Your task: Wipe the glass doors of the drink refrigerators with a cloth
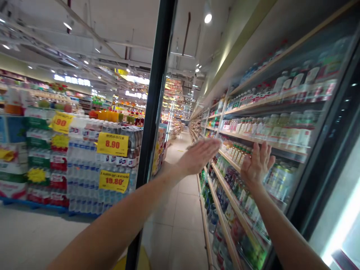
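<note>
My left hand (200, 155) reaches forward from the lower left, blurred by motion, its fingers stretched out flat. My right hand (257, 165) is raised to its right with the palm forward and the fingers spread. Neither holds anything. Both are at a large glass door with a black frame (153, 108); whether they touch the pane I cannot tell. Rows of bottled drinks (277, 127) on shelves appear in the pane behind my hands.
Left of the door stand stacked packs of bottled water (84, 168) with yellow price signs (113, 144). A tiled aisle (180, 210) runs into the distance. At the right is another dark frame (317, 157) with a bright light strip beyond it.
</note>
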A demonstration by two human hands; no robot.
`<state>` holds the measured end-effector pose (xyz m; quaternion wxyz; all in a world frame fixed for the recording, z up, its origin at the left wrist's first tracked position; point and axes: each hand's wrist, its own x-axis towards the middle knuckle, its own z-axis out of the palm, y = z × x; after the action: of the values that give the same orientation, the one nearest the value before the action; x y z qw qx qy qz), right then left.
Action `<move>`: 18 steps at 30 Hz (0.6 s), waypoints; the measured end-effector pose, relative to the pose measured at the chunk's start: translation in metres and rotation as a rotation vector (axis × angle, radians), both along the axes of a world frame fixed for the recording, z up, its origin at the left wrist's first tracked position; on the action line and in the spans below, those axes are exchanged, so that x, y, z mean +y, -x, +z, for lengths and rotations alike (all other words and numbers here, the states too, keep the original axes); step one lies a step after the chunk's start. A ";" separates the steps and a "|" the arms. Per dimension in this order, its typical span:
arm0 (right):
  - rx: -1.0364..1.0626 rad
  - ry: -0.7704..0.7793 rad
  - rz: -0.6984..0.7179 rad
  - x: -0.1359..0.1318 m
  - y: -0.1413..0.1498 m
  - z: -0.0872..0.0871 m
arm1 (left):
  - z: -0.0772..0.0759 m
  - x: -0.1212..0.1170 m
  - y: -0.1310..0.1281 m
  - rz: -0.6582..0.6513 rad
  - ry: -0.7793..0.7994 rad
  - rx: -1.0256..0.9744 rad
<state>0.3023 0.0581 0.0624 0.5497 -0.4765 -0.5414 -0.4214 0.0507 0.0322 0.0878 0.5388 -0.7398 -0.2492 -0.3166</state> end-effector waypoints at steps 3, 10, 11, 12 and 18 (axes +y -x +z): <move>0.003 -0.016 0.000 0.002 0.000 0.000 | 0.041 0.006 0.030 0.020 -0.033 -0.455; -0.017 -0.032 -0.001 0.006 -0.003 -0.002 | 0.009 0.004 -0.008 -0.042 0.068 0.150; -0.027 -0.035 -0.001 0.006 -0.004 -0.003 | 0.008 0.004 -0.013 -0.044 0.082 0.253; -0.036 -0.039 0.000 0.007 -0.005 -0.003 | 0.014 0.005 -0.014 -0.038 0.086 0.274; -0.038 -0.053 0.004 0.008 -0.008 -0.005 | 0.083 0.012 -0.005 0.003 0.006 -0.445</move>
<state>0.3103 0.0659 0.0578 0.5527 -0.4524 -0.5413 -0.4436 0.0556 0.0442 0.1709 0.4686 -0.6530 -0.3640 -0.4706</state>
